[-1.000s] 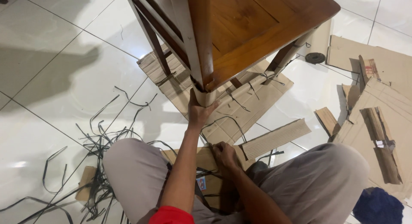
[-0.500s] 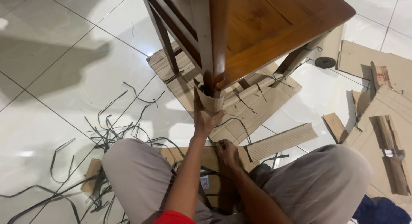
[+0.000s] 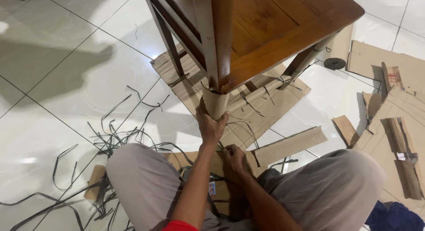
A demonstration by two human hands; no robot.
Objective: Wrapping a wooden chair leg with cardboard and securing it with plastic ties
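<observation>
**Hand on the wrap**

My left hand [image 3: 211,126] is clamped around the cardboard sleeve [image 3: 215,103] on the chair [image 3: 270,23] leg's lower end. My right hand [image 3: 235,158] pinches a black strap [image 3: 241,124] low between my knees.

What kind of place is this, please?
Probably a room in a home or shop where furniture is being packed or unpacked. The floor is glossy white tile, a wooden chair has cardboard round one leg, gripped by the left hand, and black straps lie about.
</observation>
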